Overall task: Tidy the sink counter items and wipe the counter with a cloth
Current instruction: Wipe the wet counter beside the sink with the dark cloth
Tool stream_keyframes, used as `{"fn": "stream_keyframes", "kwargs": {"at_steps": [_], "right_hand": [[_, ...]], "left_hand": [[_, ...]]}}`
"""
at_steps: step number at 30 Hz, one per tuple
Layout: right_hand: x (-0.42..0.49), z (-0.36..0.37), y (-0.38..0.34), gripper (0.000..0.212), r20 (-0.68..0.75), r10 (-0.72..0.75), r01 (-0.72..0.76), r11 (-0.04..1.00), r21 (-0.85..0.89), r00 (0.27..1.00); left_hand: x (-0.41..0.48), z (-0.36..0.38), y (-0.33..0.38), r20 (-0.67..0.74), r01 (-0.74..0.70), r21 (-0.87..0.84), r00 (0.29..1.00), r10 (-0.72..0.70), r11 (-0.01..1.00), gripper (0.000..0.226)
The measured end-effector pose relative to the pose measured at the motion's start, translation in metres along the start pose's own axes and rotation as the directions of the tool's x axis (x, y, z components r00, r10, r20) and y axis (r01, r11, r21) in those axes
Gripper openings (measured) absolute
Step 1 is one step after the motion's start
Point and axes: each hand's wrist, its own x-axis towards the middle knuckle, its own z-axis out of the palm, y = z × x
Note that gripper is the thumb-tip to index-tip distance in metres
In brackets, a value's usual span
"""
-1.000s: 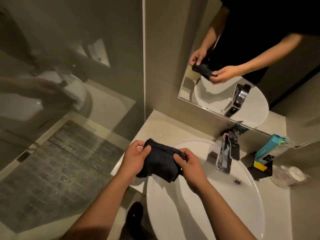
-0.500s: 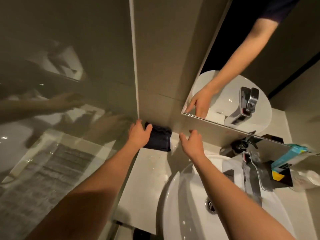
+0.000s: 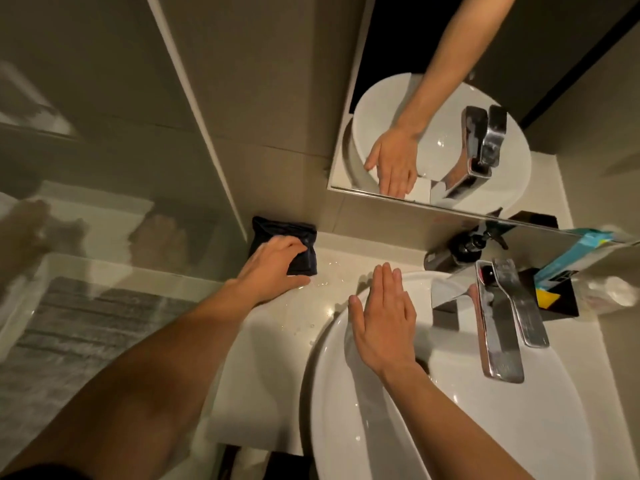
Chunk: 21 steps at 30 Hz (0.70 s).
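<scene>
A folded dark cloth [image 3: 283, 237] lies on the white counter [image 3: 263, 344] in the far left corner, against the wall. My left hand [image 3: 273, 268] presses flat on the cloth's near part, fingers spread over it. Water drops dot the counter just right of the cloth. My right hand [image 3: 381, 320] rests flat and open on the far left rim of the white basin [image 3: 485, 427], holding nothing.
A chrome tap [image 3: 502, 323] reaches over the basin. Behind it stand a dark pump bottle [image 3: 453, 252], a black holder [image 3: 561, 299] with a teal box [image 3: 575, 254], and a white bottle [image 3: 613, 292]. A mirror [image 3: 450, 98] hangs above. A glass partition [image 3: 104, 202] borders the counter's left.
The cloth went from both hands over the basin to the counter's back corner. My left hand now presses on it and my right hand has dropped onto the basin rim.
</scene>
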Motion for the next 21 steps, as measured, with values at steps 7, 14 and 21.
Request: {"fn": "stream_keyframes", "kwargs": {"at_steps": [7,14,21], "right_hand": [[0.002,0.005,0.001,0.072,0.001,0.018,-0.018,1.000,-0.016,1.000],[0.002,0.007,0.001,0.070,-0.006,0.027,-0.027,0.999,-0.023,1.000],[0.002,0.005,0.000,0.070,-0.007,0.023,-0.023,1.000,-0.017,1.000]], "left_hand": [[0.015,0.012,-0.007,-0.146,0.000,-0.023,0.989,-0.004,1.000,0.032],[0.007,0.017,-0.011,-0.165,0.069,-0.235,0.980,-0.110,0.969,0.032],[0.001,0.003,0.002,-0.131,0.256,-0.482,0.924,-0.358,0.838,0.032]]}}
